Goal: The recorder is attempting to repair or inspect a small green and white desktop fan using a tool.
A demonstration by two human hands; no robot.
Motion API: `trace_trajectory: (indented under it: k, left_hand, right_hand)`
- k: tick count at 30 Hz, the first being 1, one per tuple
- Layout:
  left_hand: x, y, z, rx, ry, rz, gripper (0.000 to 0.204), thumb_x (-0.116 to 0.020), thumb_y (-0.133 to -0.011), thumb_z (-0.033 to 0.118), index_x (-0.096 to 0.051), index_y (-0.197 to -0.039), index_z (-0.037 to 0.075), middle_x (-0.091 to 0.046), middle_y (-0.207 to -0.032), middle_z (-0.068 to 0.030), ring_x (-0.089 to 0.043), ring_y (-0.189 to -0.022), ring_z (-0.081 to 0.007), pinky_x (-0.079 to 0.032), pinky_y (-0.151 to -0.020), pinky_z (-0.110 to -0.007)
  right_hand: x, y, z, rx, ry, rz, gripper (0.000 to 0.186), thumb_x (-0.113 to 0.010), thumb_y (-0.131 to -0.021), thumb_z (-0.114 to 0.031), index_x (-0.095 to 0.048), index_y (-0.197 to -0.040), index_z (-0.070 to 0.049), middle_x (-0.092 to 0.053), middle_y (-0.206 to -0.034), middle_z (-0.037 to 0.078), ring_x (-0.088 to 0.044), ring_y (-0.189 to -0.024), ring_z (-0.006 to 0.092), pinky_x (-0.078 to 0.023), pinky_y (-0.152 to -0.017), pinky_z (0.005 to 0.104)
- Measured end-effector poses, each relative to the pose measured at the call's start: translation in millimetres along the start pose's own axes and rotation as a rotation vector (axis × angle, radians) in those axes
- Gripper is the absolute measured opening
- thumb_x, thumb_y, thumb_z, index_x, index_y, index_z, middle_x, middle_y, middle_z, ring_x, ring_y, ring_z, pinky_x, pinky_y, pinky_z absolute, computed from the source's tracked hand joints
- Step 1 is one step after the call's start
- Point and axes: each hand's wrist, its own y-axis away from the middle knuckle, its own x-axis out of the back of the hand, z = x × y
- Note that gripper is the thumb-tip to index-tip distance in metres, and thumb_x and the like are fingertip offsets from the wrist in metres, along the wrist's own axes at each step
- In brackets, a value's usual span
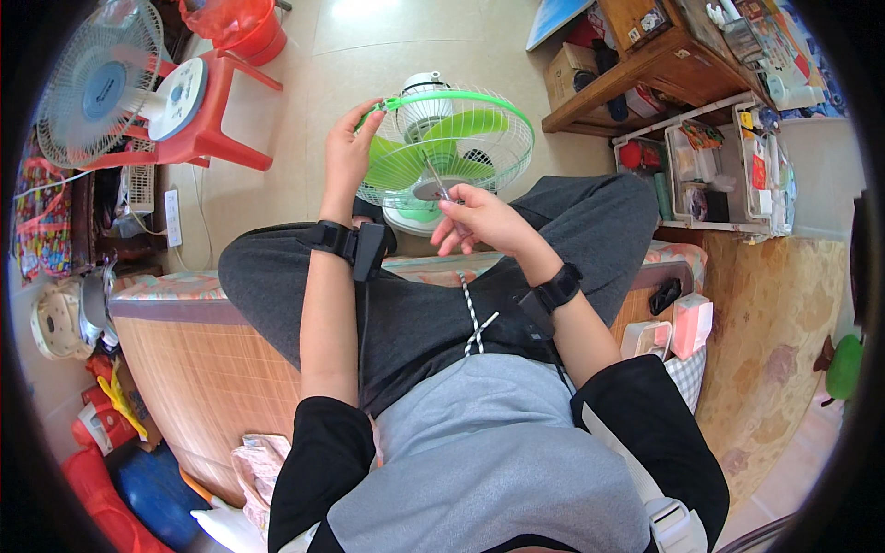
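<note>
In front of my seated body stands a fan with green blades (470, 124), a white wire cage, a green rim (441, 95) and a white base (410, 221). My left hand (350, 152) is closed on the rim at its upper left, around a green clip. My right hand (470, 218) holds a thin metal tool (437, 180), apparently a screwdriver, its shaft pointing up over the grey centre disc of the fan. Its handle is mostly hidden by my fingers; whether the tip touches the fan I cannot tell.
A second fan (103, 92) sits on a red plastic stool (230, 147) at upper left, near a red bucket (249, 41) and a white power strip (172, 218). At right are a wooden shelf unit (590, 101) and a white rack (673, 217). I sit on a mat-covered bed (194, 369).
</note>
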Motion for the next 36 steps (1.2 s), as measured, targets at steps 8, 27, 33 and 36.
trace_trajectory:
  k: [8,27,33,36]
  left_hand:
    - [2.4,1.4,-3.1,0.000,0.029,-0.002,0.027,-0.059,-0.087,0.022,-0.063,-0.106,0.004,-0.066,-0.096,-0.0102,-0.059,-0.090,-0.0140,-0.043,-0.080,-0.026]
    - [0.2,3.3,-3.3,0.056,0.093,-0.031,0.027,-0.058,-0.087,0.018,-0.062,-0.109,0.002,-0.065,-0.093,-0.0065,-0.057,-0.085,-0.0093,-0.045,-0.074,-0.022]
    - [-0.9,4.0,-2.3,0.064,0.149,-0.016,0.026,-0.061,-0.085,0.019,-0.063,-0.106,0.003,-0.066,-0.091,-0.0076,-0.058,-0.083,-0.0106,-0.045,-0.073,-0.024]
    - [-1.8,4.8,-3.0,0.044,0.117,-0.008,0.026,-0.061,-0.085,0.019,-0.063,-0.106,0.003,-0.066,-0.093,-0.0092,-0.059,-0.085,-0.0125,-0.045,-0.075,-0.025]
  right_hand:
    - [-11.1,-18.0,-7.6,0.028,0.098,0.033,0.023,-0.044,-0.095,-0.023,-0.053,-0.095,-0.001,-0.065,-0.079,0.007,-0.036,-0.045,0.0054,-0.031,-0.043,0.0189]
    - [-37.7,-31.3,4.7,0.095,-0.704,-0.040,0.019,-0.044,-0.095,-0.019,-0.052,-0.096,-0.002,-0.056,-0.083,0.008,-0.034,-0.049,0.0047,-0.032,-0.047,0.0180]
    - [-17.1,-17.1,0.3,0.054,-0.572,-0.063,0.025,-0.041,-0.097,-0.022,-0.051,-0.103,0.000,-0.050,-0.071,0.001,-0.027,-0.043,0.0024,-0.025,-0.041,0.0179]
    - [-14.3,-13.8,-7.4,0.107,-0.475,-0.056,0.028,-0.038,-0.098,-0.024,-0.051,-0.103,0.000,-0.043,-0.065,-0.003,-0.027,-0.044,0.0023,-0.024,-0.042,0.0176]
